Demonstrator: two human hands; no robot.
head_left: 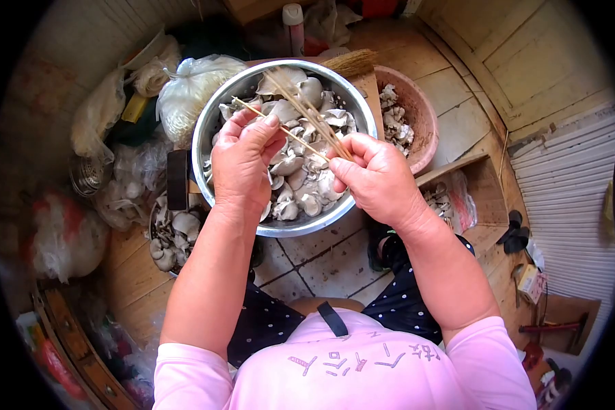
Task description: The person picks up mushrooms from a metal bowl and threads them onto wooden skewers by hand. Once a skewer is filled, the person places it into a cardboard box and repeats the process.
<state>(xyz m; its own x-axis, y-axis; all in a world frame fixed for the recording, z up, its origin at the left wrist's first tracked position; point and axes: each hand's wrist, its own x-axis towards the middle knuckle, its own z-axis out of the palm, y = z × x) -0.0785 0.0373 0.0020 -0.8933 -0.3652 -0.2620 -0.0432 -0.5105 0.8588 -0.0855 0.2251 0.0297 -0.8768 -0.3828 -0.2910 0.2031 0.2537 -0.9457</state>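
Observation:
My left hand [246, 160] is closed, thumb and forefinger pinching one thin bamboo skewer [291, 136]. That skewer slants down to the right, its lower end reaching the fingertips of my right hand [379, 176]. Closed in my right hand is a bundle of bamboo skewers [307, 111], pointing up and left. Both hands are over a large metal basin [199, 147] of grey oyster mushrooms [296, 165]. No mushroom is on the skewers that show.
A pink tub [427, 116] with mushroom pieces stands right of the basin. On the left are a clear plastic bag [195, 96], a dark phone-like slab [178, 180] and more mushrooms [178, 236]. A straw brush [350, 63] lies behind; a wooden box [485, 181] stands at right.

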